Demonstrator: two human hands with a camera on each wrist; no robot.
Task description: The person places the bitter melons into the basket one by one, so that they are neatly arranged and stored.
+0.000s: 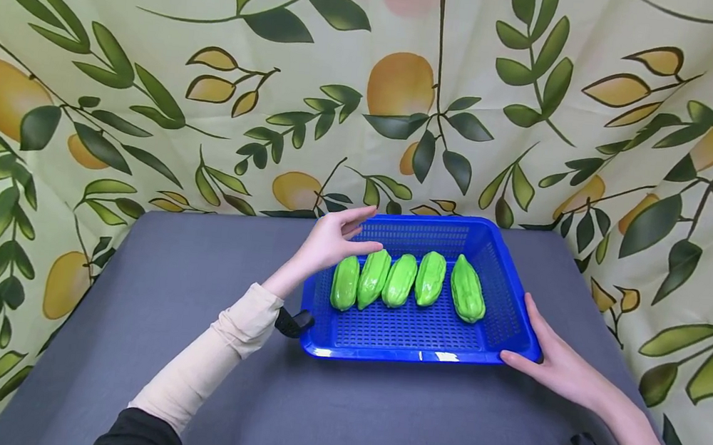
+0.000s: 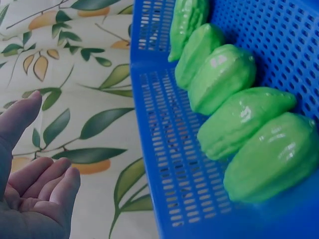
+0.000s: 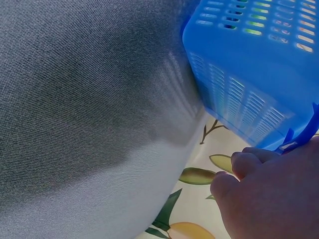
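A blue plastic basket (image 1: 397, 337) with slotted walls holds several glossy green ribbed fruits (image 1: 400, 281), oblong with tapered ends, lined up side by side. The rightmost fruit (image 1: 468, 290) lies a little apart from the others. My left hand (image 1: 331, 238) is over the basket's back left part, thumb and fingers spread with nothing between them. In the left wrist view that hand (image 2: 42, 199) appears beside the basket wall, its fingers loosely bent. My right hand (image 1: 553, 356) grips the basket's right rim near the front corner; the right wrist view shows its curled fingers (image 3: 241, 167) at the rim.
The basket is at the back right of a grey cloth-covered table (image 1: 344, 415). Behind and beside the table hangs a curtain (image 1: 314, 125) printed with leaves and orange fruit. Black straps (image 1: 294, 323) are at both wrists.
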